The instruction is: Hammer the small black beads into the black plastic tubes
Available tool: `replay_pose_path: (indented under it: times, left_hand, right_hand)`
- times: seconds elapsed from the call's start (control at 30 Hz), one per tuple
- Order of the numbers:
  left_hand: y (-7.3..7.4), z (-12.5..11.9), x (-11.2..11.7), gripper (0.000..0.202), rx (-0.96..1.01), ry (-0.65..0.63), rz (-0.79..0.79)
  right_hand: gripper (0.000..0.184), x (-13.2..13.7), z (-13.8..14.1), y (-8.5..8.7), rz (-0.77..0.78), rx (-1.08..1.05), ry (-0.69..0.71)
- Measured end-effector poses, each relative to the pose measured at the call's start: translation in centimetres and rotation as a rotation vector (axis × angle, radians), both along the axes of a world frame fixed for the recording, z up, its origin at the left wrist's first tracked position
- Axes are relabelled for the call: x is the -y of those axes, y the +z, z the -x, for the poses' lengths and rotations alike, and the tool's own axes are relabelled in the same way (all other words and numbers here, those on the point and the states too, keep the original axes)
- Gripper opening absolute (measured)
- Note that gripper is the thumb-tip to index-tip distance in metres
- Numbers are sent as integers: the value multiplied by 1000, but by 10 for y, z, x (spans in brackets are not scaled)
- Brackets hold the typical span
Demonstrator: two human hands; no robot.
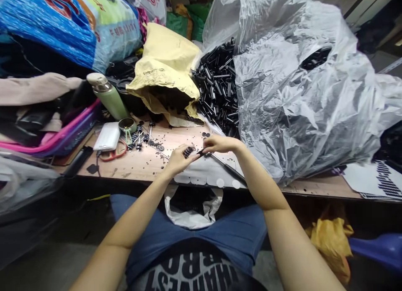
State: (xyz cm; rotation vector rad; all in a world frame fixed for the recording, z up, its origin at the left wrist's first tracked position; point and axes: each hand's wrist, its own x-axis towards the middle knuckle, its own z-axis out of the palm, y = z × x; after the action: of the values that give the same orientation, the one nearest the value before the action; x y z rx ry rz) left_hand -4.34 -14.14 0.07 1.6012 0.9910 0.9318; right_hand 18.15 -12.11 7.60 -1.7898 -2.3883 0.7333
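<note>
My left hand [179,158] is closed around a small black ribbed part [188,151] held just above the wooden table [138,165]. My right hand [220,143] pinches a short black tube [201,151] whose end meets that ribbed part. Both hands hover over the table's front edge. A big heap of black tubes [218,88] spills from a clear plastic bag [301,86] right behind my right hand. Several small black rings and assembled pieces [141,139] lie scattered to the left of my left hand.
A yellow bag [166,69] sits behind the hands. A green flask [108,96], a white power bank [107,137] and red-handled scissors [113,153] lie at the left. A white bag [191,211] hangs under the table edge above my lap. Piled bags fill the far left.
</note>
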Motion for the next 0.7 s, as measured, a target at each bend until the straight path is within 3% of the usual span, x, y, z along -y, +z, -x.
replay_pose_path:
  times: [0.07, 0.1, 0.2, 0.27, 0.3, 0.37, 0.47, 0.7]
  left_hand:
    - [-1, -4, 3, 31, -31, -110, 129]
    - [-2, -7, 5, 30, 1, -145, 260]
    - [-4, -14, 10, 33, 161, -102, 551]
    - [-4, -17, 14, 37, 253, -42, 594]
    - [-4, -18, 16, 38, 270, -25, 588]
    - [-1, -19, 20, 39, 299, -21, 560]
    - [5, -18, 26, 44, 442, -84, 549]
    - [8, -20, 35, 43, 555, -96, 641]
  right_hand:
    - [23, 18, 9, 5, 178, -158, 190]
    - [29, 26, 14, 5, 154, -224, 183]
    - [71, 49, 29, -4, -170, -266, 51]
    - [99, 64, 39, -14, -317, -187, 25]
    - [104, 70, 43, -19, -340, -146, 16]
    - [105, 82, 49, -28, -347, -122, -30]
    - [111, 93, 48, -37, -349, -257, -60]
    - [114, 113, 46, -46, -407, -533, 17]
